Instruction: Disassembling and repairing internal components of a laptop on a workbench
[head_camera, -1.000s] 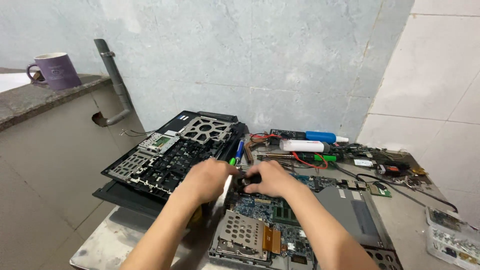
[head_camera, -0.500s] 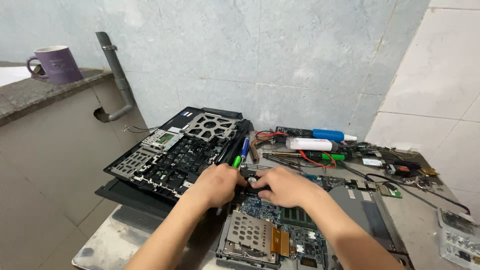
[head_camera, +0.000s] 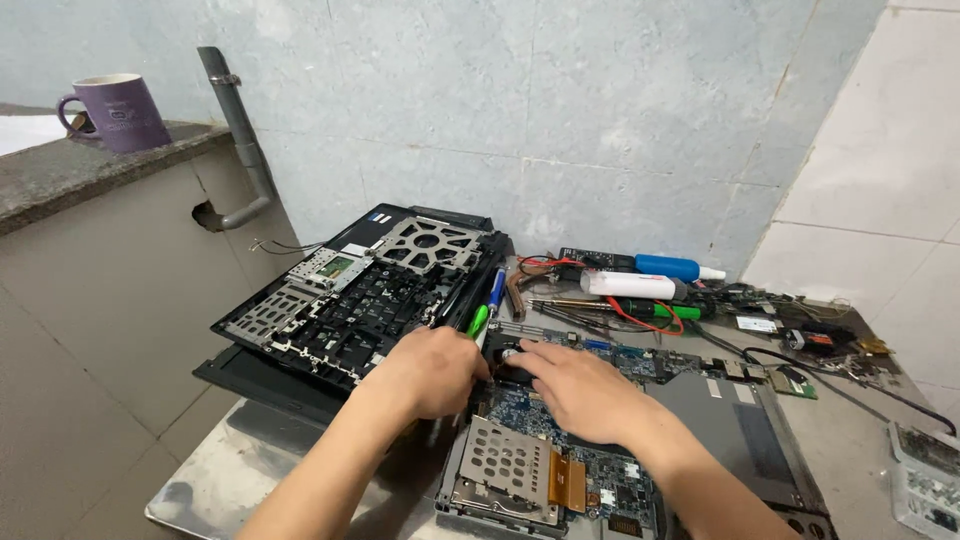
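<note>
An opened laptop base with a blue motherboard (head_camera: 610, 470) lies on the metal table. My left hand (head_camera: 430, 372) is curled at the board's upper left corner, knuckles up; what is inside the fist is hidden. My right hand (head_camera: 582, 392) reaches in from the right, its fingertips closed on a black fan (head_camera: 508, 362) on the board. The two hands nearly touch over that fan. A perforated metal drive cage (head_camera: 508, 466) sits just below them.
A black laptop frame (head_camera: 360, 295) lies at the left, leaning over the table edge. Green (head_camera: 479, 320) and blue (head_camera: 497, 290) screwdrivers lie beside it. A white tube (head_camera: 632, 285), a blue tube (head_camera: 670, 267), wires and small parts crowd the back. A purple mug (head_camera: 115, 112) stands on the left ledge.
Both hands have stayed over the fan, the left one closing in a little toward the right. The camera has shifted slightly.
</note>
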